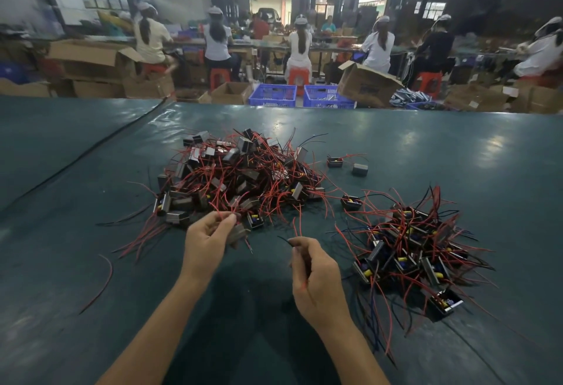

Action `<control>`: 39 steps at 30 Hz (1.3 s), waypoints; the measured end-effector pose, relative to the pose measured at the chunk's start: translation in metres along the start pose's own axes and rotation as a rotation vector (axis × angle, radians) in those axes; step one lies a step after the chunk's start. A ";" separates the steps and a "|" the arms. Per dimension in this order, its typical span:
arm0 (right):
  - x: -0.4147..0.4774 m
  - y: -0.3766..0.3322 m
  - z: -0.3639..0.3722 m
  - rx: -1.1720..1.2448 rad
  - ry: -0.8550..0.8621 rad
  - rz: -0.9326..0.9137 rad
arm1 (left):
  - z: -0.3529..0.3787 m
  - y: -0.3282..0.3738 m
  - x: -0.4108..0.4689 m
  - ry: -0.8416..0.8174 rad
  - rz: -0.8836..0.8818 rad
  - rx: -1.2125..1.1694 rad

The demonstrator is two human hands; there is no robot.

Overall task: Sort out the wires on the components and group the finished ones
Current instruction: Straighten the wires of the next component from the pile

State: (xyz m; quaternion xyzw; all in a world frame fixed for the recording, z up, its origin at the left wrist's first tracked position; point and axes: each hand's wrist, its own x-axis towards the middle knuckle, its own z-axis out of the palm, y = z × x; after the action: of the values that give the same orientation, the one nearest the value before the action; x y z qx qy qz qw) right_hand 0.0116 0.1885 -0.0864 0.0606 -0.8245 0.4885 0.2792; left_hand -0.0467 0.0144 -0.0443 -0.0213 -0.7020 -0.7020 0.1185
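Right now my left hand (210,240) curls its fingers round one component (239,232), pinching its red wires at the near edge of the big tangled pile (240,177), while my right hand (316,275) pinches a thin wire end (288,240) nearby above the table (91,263). A smaller pile (417,250) lies right of that hand, its wires straying toward my wrist. Beyond the table stand two blue crates (272,95); their contents are too blurred to tell.
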 end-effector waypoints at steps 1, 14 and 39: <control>0.000 0.000 0.000 0.011 0.003 0.012 | 0.002 -0.004 -0.004 -0.012 -0.004 0.000; -0.002 -0.012 -0.001 0.245 0.060 0.238 | 0.016 -0.026 -0.037 -0.301 -0.001 -0.018; -0.002 -0.022 -0.001 0.348 0.022 0.259 | 0.020 -0.026 -0.052 -0.348 0.492 0.326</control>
State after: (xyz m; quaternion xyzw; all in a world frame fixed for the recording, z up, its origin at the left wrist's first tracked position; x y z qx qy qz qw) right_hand 0.0221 0.1777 -0.0696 -0.0039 -0.7255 0.6559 0.2085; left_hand -0.0038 0.0411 -0.0794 -0.2903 -0.7885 -0.5166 0.1647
